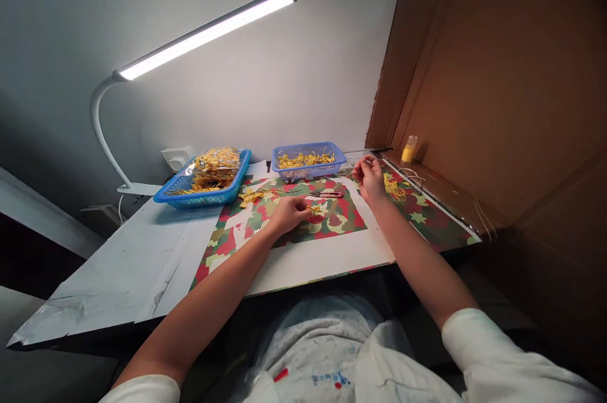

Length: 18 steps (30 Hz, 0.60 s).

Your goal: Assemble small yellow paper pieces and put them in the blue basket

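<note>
My left hand is closed in a pinch on a small yellow artificial flower piece, just above the patterned mat. Raised to the right, my right hand has its fingertips pressed together; a thin strand seems to run by them, but what they hold is too small to make out. Between the hands and a little farther back lie thread snips. Yellow flower pieces with thin dark stems rest on the mat beyond my left hand. A tangle of yellow thread sits beside my right wrist.
A blue basket with yellow pieces and a plastic bag stands at left; a smaller blue-violet basket of yellow pieces is at the back. A lamp arches above. Cardboard walls the right side, near a small yellow-filled bottle.
</note>
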Available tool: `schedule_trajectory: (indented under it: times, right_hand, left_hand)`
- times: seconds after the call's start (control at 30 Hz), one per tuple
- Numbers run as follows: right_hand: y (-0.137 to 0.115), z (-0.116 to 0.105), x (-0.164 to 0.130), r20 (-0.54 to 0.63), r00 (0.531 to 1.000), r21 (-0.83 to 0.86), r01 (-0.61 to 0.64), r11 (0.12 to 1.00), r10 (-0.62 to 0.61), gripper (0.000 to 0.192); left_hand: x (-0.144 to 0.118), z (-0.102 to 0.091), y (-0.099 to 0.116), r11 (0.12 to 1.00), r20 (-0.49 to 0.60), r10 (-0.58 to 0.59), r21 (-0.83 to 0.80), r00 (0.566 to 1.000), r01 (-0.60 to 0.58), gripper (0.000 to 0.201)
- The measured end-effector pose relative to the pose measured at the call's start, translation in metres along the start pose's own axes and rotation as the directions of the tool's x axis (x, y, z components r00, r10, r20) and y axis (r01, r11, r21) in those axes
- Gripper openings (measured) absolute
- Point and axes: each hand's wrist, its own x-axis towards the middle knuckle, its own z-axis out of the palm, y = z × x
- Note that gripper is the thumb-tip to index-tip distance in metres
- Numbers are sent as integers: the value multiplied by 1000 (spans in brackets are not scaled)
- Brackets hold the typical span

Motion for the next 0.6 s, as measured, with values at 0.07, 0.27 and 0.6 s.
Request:
schedule_trajectory:
  times: [0.07,0.27,0.6]
  right_hand:
    - [-3,-8,6,-48,998,11,38,999,-37,29]
    - [-6,-22,17,-134,986,31,104,994,-99,27]
    - [-5,-22,17,-183,975,60,138,989,-125,26]
  left_hand:
    - [0,-1,0,1000,30,-25,-2,999,25,16]
    - [2,-6,-2,996,120,-87,-11,989,89,19]
    - [5,-9,-9,990,169,-133,-16,977,137,18]
